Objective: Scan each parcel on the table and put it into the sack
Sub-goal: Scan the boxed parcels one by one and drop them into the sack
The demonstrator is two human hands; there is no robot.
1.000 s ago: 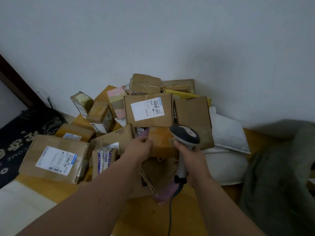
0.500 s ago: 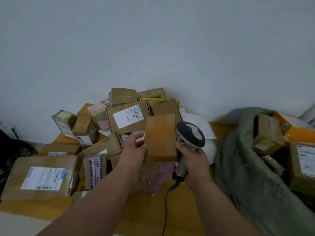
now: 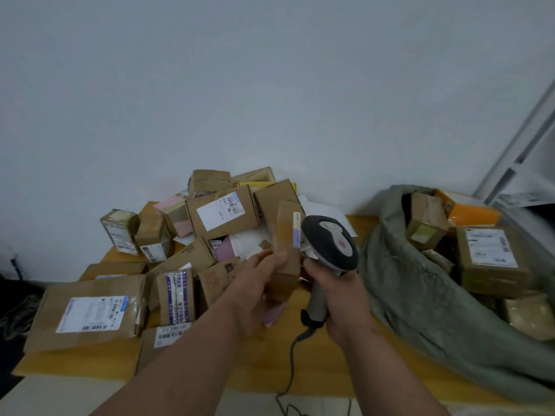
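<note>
My left hand (image 3: 258,276) grips a small brown cardboard parcel (image 3: 285,235) by its lower end, holding it upright above the table. A label strip shows along the parcel's right edge, facing the scanner. My right hand (image 3: 339,298) holds the handle of a grey corded barcode scanner (image 3: 332,241), whose head sits just right of the parcel. The green sack (image 3: 420,283) lies open at the right with several boxes inside. A pile of cardboard parcels (image 3: 222,214) covers the yellow table (image 3: 300,355) behind and left of my hands.
A large flat box with a white label (image 3: 90,315) lies at the front left. An orange package (image 3: 471,210) sits at the sack's far side. The wall stands close behind the pile. The scanner cable (image 3: 292,364) trails toward the table's near edge.
The view has swung right, bringing more of the sack into sight. My left hand has turned the parcel so its labelled edge faces the scanner, and both hands stay close together.
</note>
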